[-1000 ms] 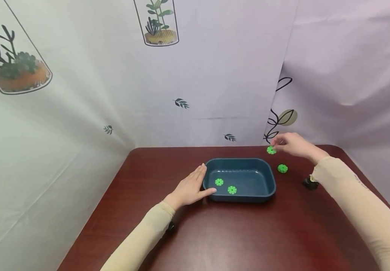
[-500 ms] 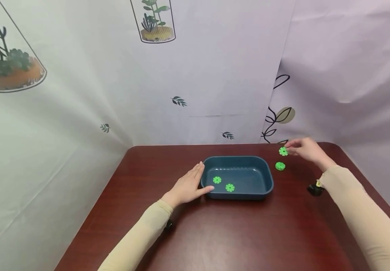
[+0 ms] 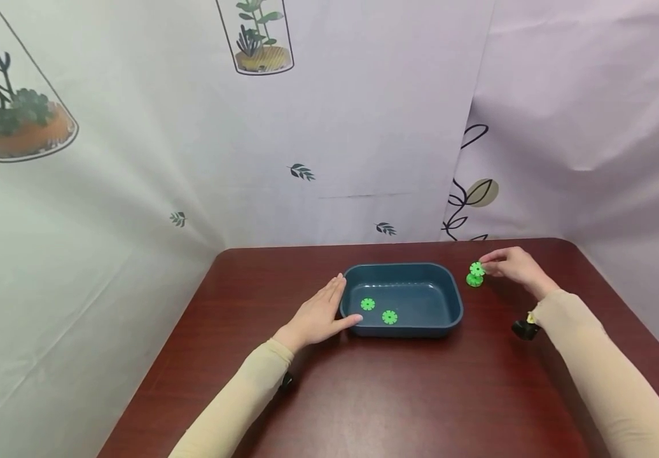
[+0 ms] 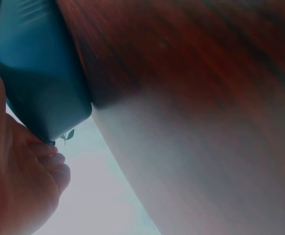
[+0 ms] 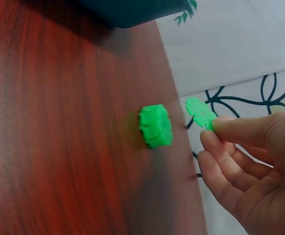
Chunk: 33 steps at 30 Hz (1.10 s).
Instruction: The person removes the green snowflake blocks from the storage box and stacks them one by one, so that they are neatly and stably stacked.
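My right hand (image 3: 515,267) pinches a thin green snowflake disc (image 5: 200,112) between thumb and fingertips. In the right wrist view, a short stack of green discs (image 5: 156,126) stands on the table, and the held disc is raised beside it. Seen from the head, that disc overlaps the top of the stack. My left hand (image 3: 317,317) rests on the left end of a dark blue rectangular tray (image 3: 402,332), its fingers straight along the rim and thumb over the near corner. Inside the tray lie two green discs, one left (image 3: 367,304) and one nearer (image 3: 389,317).
The reddish-brown wooden table (image 3: 409,394) reaches back to a pale printed cloth wall (image 3: 352,127). A black wrist camera (image 3: 525,329) hangs under the right sleeve, and another (image 3: 286,380) is under the left.
My right hand first moved right with the disc, away from the tray's back corner, then came down toward the stack. The left hand has stayed on the tray.
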Each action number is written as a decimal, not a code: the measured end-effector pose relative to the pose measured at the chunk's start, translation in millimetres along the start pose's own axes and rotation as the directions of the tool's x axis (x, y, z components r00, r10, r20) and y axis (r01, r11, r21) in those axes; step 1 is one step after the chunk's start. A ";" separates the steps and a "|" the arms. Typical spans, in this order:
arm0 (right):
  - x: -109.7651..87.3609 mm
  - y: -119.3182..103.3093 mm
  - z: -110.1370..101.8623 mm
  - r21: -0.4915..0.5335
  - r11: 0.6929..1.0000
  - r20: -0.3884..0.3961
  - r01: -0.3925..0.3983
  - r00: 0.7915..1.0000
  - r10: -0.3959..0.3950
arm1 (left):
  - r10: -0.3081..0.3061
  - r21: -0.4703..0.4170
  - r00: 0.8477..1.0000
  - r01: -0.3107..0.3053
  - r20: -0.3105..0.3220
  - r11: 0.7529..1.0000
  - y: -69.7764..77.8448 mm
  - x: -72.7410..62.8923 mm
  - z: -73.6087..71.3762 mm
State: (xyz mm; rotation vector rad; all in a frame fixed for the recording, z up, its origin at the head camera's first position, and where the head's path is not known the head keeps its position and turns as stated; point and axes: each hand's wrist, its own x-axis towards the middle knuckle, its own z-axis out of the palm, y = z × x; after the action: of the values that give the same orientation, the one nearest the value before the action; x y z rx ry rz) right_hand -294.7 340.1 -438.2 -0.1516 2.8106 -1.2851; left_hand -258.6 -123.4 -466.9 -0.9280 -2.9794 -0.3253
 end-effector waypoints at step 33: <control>-0.7 18.0 18.5 0.039 0.998 -0.012 -0.042 0.999 0.043 | 0.010 0.003 1.000 -0.010 -0.007 1.000 1.5 -1.9 -1.9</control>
State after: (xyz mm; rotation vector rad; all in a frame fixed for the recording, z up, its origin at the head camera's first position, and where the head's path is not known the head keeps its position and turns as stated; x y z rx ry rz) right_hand -293.8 338.0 -464.0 -0.0822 2.7812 -1.3359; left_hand -256.3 -123.6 -464.9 -0.9398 -2.9672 -0.3236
